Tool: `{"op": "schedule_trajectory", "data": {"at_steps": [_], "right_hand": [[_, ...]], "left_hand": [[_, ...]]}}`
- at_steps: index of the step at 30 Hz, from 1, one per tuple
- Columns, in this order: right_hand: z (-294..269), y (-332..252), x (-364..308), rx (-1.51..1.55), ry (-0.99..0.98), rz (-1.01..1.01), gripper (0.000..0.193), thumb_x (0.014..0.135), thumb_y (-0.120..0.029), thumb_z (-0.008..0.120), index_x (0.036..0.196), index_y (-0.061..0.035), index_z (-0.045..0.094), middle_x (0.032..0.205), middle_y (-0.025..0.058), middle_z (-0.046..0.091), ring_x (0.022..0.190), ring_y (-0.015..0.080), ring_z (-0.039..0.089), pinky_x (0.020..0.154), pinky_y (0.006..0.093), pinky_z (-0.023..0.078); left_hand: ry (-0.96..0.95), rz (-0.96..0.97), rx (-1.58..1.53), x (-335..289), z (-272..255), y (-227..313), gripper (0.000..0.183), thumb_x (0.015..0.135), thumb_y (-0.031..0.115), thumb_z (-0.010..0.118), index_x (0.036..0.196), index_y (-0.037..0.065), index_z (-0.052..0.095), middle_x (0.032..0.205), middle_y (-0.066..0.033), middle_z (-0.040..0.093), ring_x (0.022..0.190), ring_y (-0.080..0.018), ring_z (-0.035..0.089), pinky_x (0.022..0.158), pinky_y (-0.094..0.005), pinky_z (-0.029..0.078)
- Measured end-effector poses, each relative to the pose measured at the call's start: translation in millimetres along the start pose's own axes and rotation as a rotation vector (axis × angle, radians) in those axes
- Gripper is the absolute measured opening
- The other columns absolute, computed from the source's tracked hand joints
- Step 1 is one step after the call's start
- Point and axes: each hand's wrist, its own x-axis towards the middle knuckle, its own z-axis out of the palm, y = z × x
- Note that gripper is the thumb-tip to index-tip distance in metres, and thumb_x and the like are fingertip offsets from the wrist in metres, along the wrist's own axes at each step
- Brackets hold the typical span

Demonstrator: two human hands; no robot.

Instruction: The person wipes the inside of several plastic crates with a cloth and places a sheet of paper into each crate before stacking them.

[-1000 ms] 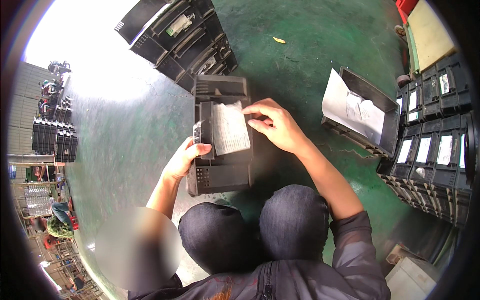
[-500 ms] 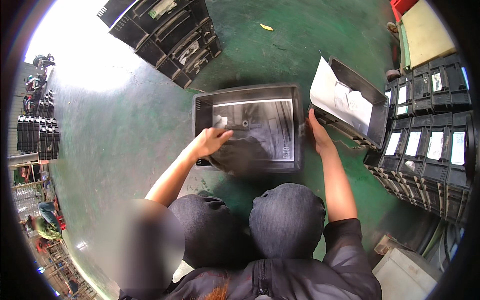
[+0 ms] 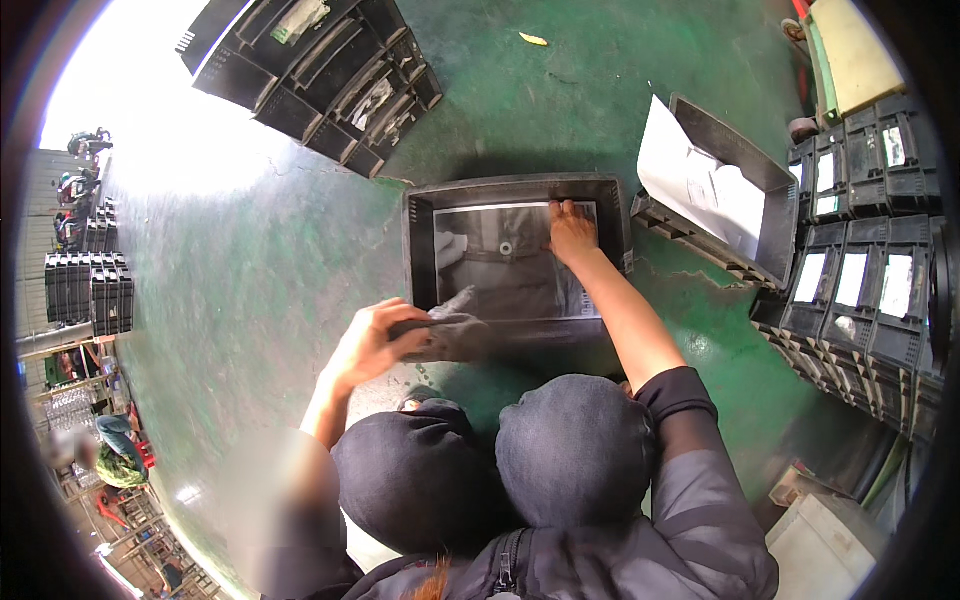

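A black plastic bin (image 3: pixel 416 240) lies in front of my knees. In it lies a sheet with a dark picture and a white border (image 3: pixel 510 275). A small pale ring shows near its middle, and a whitish patch is at its left. My left hand (image 3: pixel 372 342) is closed on a grey cloth (image 3: pixel 448 338) at the bin's near left edge; the cloth is partly blurred. Reaching into the bin, my right hand (image 3: pixel 573 235) rests with fingers apart on the sheet's far right part; its fingertips are partly hidden.
To the right stands another black bin (image 3: pixel 778 235) with white papers (image 3: pixel 700 190) in it. Stacked black bins with labels (image 3: pixel 850 280) line the far right; another stack (image 3: pixel 320 80) is at the far left. A yellow scrap (image 3: pixel 533 39) lies on the green floor.
My right hand has moved from beside the bin's right wall to the sheet inside. My left hand has drawn the cloth nearer to me, to the bin's near edge.
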Motion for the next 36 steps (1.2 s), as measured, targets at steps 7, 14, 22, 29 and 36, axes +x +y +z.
{"op": "schedule_trajectory", "data": {"at_steps": [7,14,22,29,36], "right_hand": [[-71.2,-18.2,-27.2,0.109,-0.042,-0.199,0.018,0.073,-0.013,0.060,0.089,-0.0080,0.054,0.093,0.0111,0.059,0.089,0.0314,0.060,0.075,0.0439,0.048],[-281.0,57.6,-94.6,0.035,0.923,0.049,0.021,0.083,-0.004,0.059,0.105,-0.0044,0.062,0.095,0.0083,0.064,0.081,0.0188,0.061,0.075,0.0294,0.048],[-263.5,151.8,-110.9,-0.313,0.657,0.209,0.035,0.077,-0.004,0.063,0.112,-0.0074,0.056,0.106,0.0097,0.058,0.100,0.0264,0.056,0.086,0.0345,0.045],[-160.4,8.6,-78.3,0.233,0.348,-0.250,0.034,0.077,-0.005,0.059,0.110,-0.0084,0.058,0.115,0.0121,0.053,0.111,0.0293,0.049,0.095,0.0371,0.041],[47.5,-63.3,-34.4,0.112,-0.005,-0.173,0.071,0.082,-0.038,0.061,0.138,-0.0062,0.032,0.150,0.0171,0.004,0.137,0.0400,0.006,0.110,0.0516,0.008]], "left_hand": [[0.212,-0.120,-0.252,-16.8,-26.3,-3.8,0.018,0.081,0.010,0.064,0.093,-0.003,0.061,0.076,-0.0033,0.052,0.074,-0.0092,0.048,0.068,-0.0212,0.037],[0.394,0.003,-0.353,-4.0,-37.3,5.6,0.017,0.086,0.013,0.060,0.095,-0.001,0.062,0.085,-0.0022,0.059,0.083,-0.0081,0.051,0.076,-0.0224,0.040],[0.319,0.006,-0.496,77.2,15.6,5.6,0.028,0.091,0.023,0.055,0.108,0.001,0.058,0.097,-0.0088,0.061,0.090,-0.0136,0.056,0.083,-0.0267,0.044],[0.726,-0.058,0.206,83.5,55.5,-152.0,0.062,0.087,0.028,0.059,0.137,0.006,0.030,0.132,-0.0256,0.040,0.125,-0.0378,0.037,0.102,-0.0395,0.032],[0.794,-0.239,-0.215,82.3,124.9,-92.2,0.057,0.092,0.026,0.050,0.138,0.000,0.027,0.131,-0.0270,0.043,0.121,-0.0383,0.043,0.100,-0.0390,0.035]]}}
